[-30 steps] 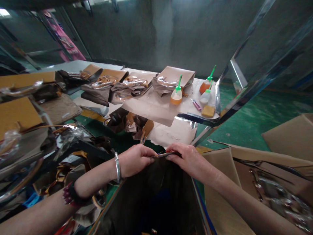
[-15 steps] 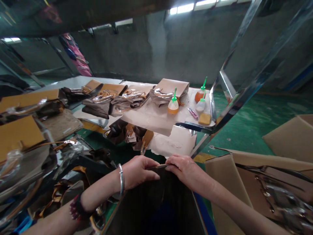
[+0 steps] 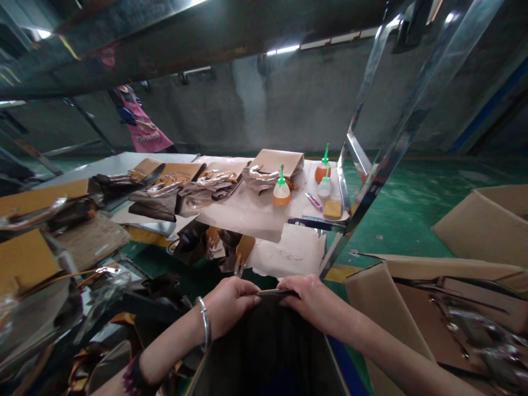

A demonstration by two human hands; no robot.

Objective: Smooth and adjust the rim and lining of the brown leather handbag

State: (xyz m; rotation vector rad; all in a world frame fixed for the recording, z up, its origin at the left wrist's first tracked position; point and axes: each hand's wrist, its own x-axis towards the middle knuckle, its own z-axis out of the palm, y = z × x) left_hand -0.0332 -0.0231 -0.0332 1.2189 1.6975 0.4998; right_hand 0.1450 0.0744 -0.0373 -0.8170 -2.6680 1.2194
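Note:
My left hand [image 3: 233, 305] pinches the far edge of a dark bag [image 3: 268, 341] between thumb and fingers. On the same edge, a short way to the right, my right hand [image 3: 309, 300] is closed with thumb below and fingers on top. The bag lies low between my forearms, and its thin tan rim shows at the sides. Its inside is too dark to make out. Beyond my hands, a pale sheet [image 3: 289, 250] rests on a lower shelf beside brown bag pieces [image 3: 223, 247].
Brown bags with tan flaps [image 3: 181, 171] line the table, along with green-tipped bottles [image 3: 281, 192], a pink cutter [image 3: 313, 201] and a yellow block [image 3: 332, 209]. A metal frame [image 3: 367, 181] rises at right. An open carton [image 3: 371, 297] holds wrapped parts. A person in a pink apron [image 3: 146, 132] stands far left.
The view has tilted and shifted, so the table appears lower and further left. Both hands keep their pinch on the bag's edge, and my left thumb has closed against it.

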